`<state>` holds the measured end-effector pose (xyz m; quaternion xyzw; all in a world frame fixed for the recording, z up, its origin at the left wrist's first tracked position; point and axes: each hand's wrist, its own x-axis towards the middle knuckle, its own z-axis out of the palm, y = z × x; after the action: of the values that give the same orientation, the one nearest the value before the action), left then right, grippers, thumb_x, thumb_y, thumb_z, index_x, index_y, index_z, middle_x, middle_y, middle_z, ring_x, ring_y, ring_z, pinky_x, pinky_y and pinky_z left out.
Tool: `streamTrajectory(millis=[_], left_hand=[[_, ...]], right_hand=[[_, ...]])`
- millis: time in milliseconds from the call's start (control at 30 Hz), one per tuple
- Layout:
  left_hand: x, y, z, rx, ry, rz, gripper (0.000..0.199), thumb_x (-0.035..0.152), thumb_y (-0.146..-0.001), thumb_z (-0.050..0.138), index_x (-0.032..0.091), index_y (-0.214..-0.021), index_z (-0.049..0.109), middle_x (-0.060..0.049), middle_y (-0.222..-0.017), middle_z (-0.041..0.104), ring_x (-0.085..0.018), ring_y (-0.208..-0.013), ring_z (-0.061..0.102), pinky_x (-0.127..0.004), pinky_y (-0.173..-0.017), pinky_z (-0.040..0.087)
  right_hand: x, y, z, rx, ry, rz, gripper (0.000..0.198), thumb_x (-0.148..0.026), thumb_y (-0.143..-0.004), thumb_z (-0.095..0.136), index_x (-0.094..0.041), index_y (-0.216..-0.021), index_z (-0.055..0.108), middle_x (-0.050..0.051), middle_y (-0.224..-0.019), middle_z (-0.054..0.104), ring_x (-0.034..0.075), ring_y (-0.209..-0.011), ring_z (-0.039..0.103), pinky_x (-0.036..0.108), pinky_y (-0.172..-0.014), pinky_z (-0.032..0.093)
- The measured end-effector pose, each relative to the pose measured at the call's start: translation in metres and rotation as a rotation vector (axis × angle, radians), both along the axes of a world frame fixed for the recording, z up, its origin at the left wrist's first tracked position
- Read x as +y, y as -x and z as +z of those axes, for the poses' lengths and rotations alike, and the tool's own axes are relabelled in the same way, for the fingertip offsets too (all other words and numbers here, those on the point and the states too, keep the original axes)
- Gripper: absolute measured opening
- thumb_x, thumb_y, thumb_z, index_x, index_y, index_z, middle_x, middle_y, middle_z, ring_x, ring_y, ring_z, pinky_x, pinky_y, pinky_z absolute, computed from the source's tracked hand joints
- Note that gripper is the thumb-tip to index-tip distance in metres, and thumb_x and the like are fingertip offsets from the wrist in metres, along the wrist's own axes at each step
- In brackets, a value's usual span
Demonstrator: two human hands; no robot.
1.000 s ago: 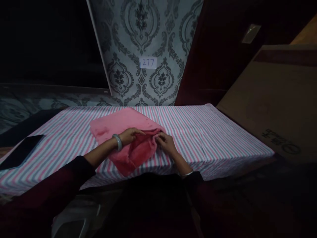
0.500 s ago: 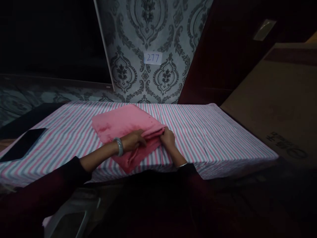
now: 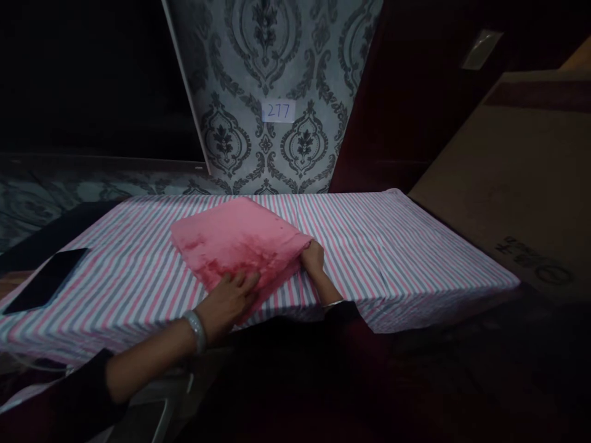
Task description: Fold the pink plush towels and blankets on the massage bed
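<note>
A folded pink cloth (image 3: pixel 240 231) with darker red blotches lies at an angle near the front edge of the table, on a striped tablecloth (image 3: pixel 369 246). Its exact kind does not show. My left hand (image 3: pixel 228 301) rests on the near left part of the pink cloth, fingers spread and palm down. At the cloth's right corner my right hand (image 3: pixel 314 258) is closed, gripping the edge. The fingertips of that hand are partly hidden by the cloth.
A dark flat tablet or phone (image 3: pixel 46 280) lies on the left of the table. Behind it hangs a large dark screen (image 3: pixel 96 80). A big cardboard box (image 3: pixel 508 184) stands at the right. Below the table's front left is a pale stool or chair (image 3: pixel 161 400).
My left hand has let go of the fold and moved left and nearer, now flat on the cloth. The raised near layer lies flatter. My right hand still grips the right corner.
</note>
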<state>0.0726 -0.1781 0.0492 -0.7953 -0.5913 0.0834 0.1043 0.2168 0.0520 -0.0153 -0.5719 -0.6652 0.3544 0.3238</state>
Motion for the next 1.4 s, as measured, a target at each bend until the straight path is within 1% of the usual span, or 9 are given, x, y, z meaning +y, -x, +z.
streamTrajectory(millis=[133,267,400,533,700,967,1133,1233,1400], left_hand=[[-0.012,0.008,-0.022,0.038,-0.127,-0.058,0.030,0.013,-0.087,0.059,0.021,-0.113,0.071,-0.015,-0.149,0.047,-0.034,-0.115,0.055,-0.048,-0.090,0.048],[-0.020,0.013,-0.033,0.064,-0.224,-0.090,0.066,0.004,-0.083,0.056,0.032,-0.143,0.052,-0.013,-0.153,0.044,-0.035,-0.123,0.051,-0.052,-0.096,0.045],[-0.026,0.014,-0.039,0.013,-0.239,-0.087,0.083,0.004,-0.080,0.055,0.031,-0.155,0.033,-0.010,-0.158,0.038,-0.035,-0.132,0.045,-0.054,-0.106,0.040],[-0.028,0.018,-0.048,-0.074,-0.218,-0.070,0.074,0.019,-0.082,0.064,0.031,-0.151,0.041,-0.012,-0.162,0.030,-0.038,-0.144,0.032,-0.060,-0.115,0.030],[-0.018,0.027,-0.055,-0.072,-0.244,-0.108,0.044,0.012,-0.092,0.053,0.023,-0.133,0.060,-0.015,-0.157,0.038,-0.033,-0.137,0.045,-0.054,-0.109,0.043],[0.011,0.027,-0.002,-0.168,-0.203,0.092,0.037,0.008,-0.091,0.047,0.017,-0.124,0.060,-0.012,-0.145,0.053,-0.029,-0.123,0.056,-0.040,-0.099,0.053],[0.016,-0.016,0.036,-0.188,-0.251,0.101,0.036,0.009,-0.093,0.041,0.015,-0.123,0.061,-0.017,-0.146,0.050,-0.032,-0.115,0.058,-0.048,-0.095,0.053],[0.011,-0.055,0.018,-0.179,-0.170,0.002,0.037,0.011,-0.095,0.041,0.016,-0.125,0.061,-0.020,-0.145,0.050,-0.033,-0.113,0.060,-0.050,-0.092,0.054],[0.005,-0.052,-0.014,-0.550,-0.046,-0.163,0.055,0.038,-0.091,0.061,0.021,-0.142,0.050,-0.017,-0.139,0.056,-0.031,-0.118,0.060,-0.047,-0.097,0.053]], right_hand=[[0.008,0.002,-0.008,0.174,0.080,-0.028,0.022,-0.019,-0.074,0.055,-0.015,-0.088,0.071,0.014,-0.092,0.074,0.027,-0.095,0.068,0.029,-0.073,0.051],[0.011,-0.004,-0.014,0.428,0.239,-0.014,0.009,-0.023,-0.075,0.054,-0.020,-0.077,0.062,0.001,-0.053,0.060,0.020,-0.058,0.065,0.026,-0.051,0.050],[-0.003,-0.028,-0.015,0.673,0.327,0.003,0.016,-0.029,-0.074,0.066,-0.022,-0.080,0.053,-0.004,-0.053,0.056,0.014,-0.048,0.060,0.025,-0.047,0.052],[-0.033,-0.053,-0.014,0.768,0.394,0.037,0.026,-0.033,-0.073,0.071,-0.022,-0.088,0.053,-0.003,-0.062,0.062,0.012,-0.046,0.060,0.024,-0.046,0.054],[-0.067,-0.058,-0.015,0.701,0.636,0.258,0.025,-0.038,-0.081,0.066,-0.018,-0.094,0.058,0.005,-0.067,0.070,0.018,-0.048,0.065,0.031,-0.048,0.056],[-0.091,-0.035,-0.007,0.682,0.947,0.528,0.055,-0.069,-0.089,0.054,-0.016,-0.103,0.059,0.014,-0.082,0.074,0.026,-0.068,0.074,0.038,-0.064,0.059],[-0.093,-0.017,0.028,1.042,0.744,0.549,0.059,-0.074,-0.089,0.047,-0.022,-0.114,0.060,0.008,-0.089,0.074,0.028,-0.086,0.073,0.045,-0.077,0.058],[-0.091,-0.014,0.038,1.090,0.579,0.453,0.055,-0.071,-0.088,0.051,-0.023,-0.113,0.063,0.008,-0.100,0.074,0.027,-0.094,0.071,0.043,-0.078,0.058],[-0.092,-0.020,0.018,1.044,0.763,0.307,0.034,-0.052,-0.087,0.061,-0.021,-0.099,0.069,0.009,-0.091,0.076,0.029,-0.097,0.072,0.041,-0.080,0.059]])
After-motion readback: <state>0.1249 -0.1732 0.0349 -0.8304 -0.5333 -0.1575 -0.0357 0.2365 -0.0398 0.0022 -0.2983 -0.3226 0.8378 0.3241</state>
